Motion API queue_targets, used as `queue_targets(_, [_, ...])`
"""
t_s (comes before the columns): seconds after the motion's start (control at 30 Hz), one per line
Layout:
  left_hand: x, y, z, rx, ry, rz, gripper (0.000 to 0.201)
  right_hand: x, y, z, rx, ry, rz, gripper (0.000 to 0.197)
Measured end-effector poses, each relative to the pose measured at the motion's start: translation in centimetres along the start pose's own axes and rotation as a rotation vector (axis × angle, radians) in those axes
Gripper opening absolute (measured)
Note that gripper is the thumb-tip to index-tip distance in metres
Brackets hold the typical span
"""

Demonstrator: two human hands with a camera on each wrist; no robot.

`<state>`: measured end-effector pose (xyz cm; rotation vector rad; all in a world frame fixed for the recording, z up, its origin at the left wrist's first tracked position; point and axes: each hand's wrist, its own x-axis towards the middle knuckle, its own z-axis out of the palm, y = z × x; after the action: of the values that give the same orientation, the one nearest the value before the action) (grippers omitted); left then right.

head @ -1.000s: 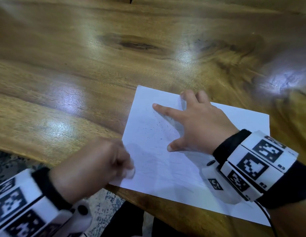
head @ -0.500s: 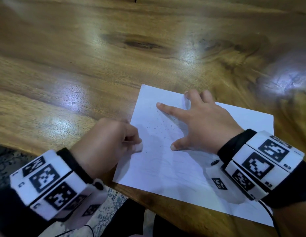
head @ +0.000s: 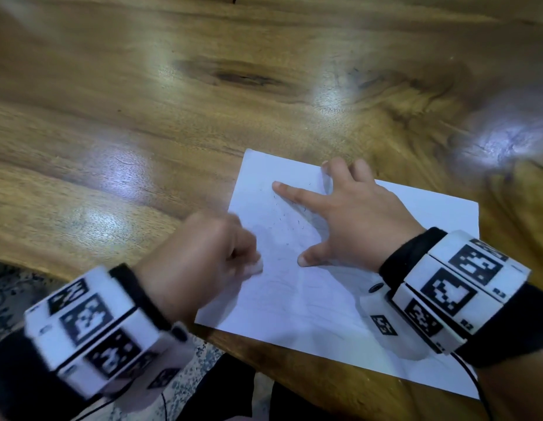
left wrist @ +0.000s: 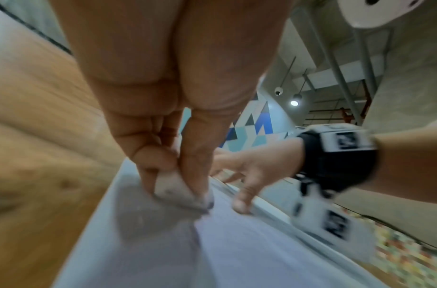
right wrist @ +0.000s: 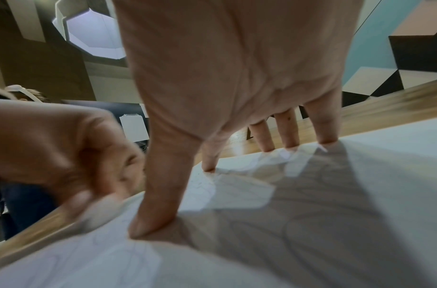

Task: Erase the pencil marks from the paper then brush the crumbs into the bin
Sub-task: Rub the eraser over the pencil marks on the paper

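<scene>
we're mid-erase: left hand [head: 200, 262] pinches the eraser [left wrist: 174, 190] on the paper [head: 309, 323] at its left edge. beyond it, right hand [head: 355, 220] lies splayed flat, pinning the paper. next: rub firm strokes toward the crumbs [head: 287, 218]. bin unseen.

Large indoor hall, possibly an office: exposed ceiling ducts [left wrist: 336, 78], security camera [left wrist: 278, 91], geometric wall mural [left wrist: 257, 128], wooden table [head: 173, 117].
</scene>
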<state>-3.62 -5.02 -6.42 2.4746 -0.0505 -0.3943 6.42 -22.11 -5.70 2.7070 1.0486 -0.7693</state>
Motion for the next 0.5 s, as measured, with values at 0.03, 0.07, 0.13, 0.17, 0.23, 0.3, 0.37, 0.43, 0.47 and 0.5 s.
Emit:
queue_targets(0.03, [-1.1, 0.1, 0.2, -0.013, -0.105, -0.007, 0.015, 0.0, 0.0, 0.0, 0.001, -0.001, 0.000, 0.097])
queue_targets(0.07, [-1.8, 0.1, 0.3, -0.019, -0.189, -0.016, 0.014, 0.0, 0.0, 0.0, 0.000, 0.000, -0.001, 0.098])
queue_targets(0.13, [-1.7, -0.1, 0.0, -0.042, -0.223, -0.031, 0.018, 0.0, 0.0, 0.0, -0.006, 0.000, -0.001, 0.098])
queue_targets(0.17, [-0.9, -0.1, -0.2, -0.040, -0.164, -0.022, 0.019, 0.1, 0.0, 0.0, -0.009, 0.002, 0.000, 0.098])
queue_targets(0.23, [1.1, 0.0, -0.9, 0.022, 0.031, -0.016, 0.019, 0.1, 0.0, 0.0, -0.006, 0.003, 0.003, 0.098])
queue_targets(0.3, [2.0, 0.1, -1.0, 0.053, 0.130, -0.030, 0.015, 0.0, -0.1, 0.0, 0.001, -0.002, 0.003, 0.098])
queue_targets(0.37, [0.9, 0.2, -0.4, 0.054, 0.055, 0.024, 0.017, 0.0, 0.0, 0.0, 0.006, -0.001, 0.002, 0.097])
queue_targets(0.43, [-1.4, 0.5, 0.3, 0.005, -0.151, 0.019, 0.005, 0.0, 0.0, -0.1, 0.006, -0.002, 0.002, 0.097])
queue_targets(0.47, [-2.1, 0.6, 0.5, -0.015, -0.229, -0.006, 0.007, 0.0, 0.0, -0.1, 0.002, -0.001, 0.003, 0.097])
queue_targets(0.5, [-2.2, 0.4, 0.4, -0.043, -0.269, -0.030, 0.010, -0.1, 0.0, -0.2, -0.002, 0.000, 0.003, 0.097])
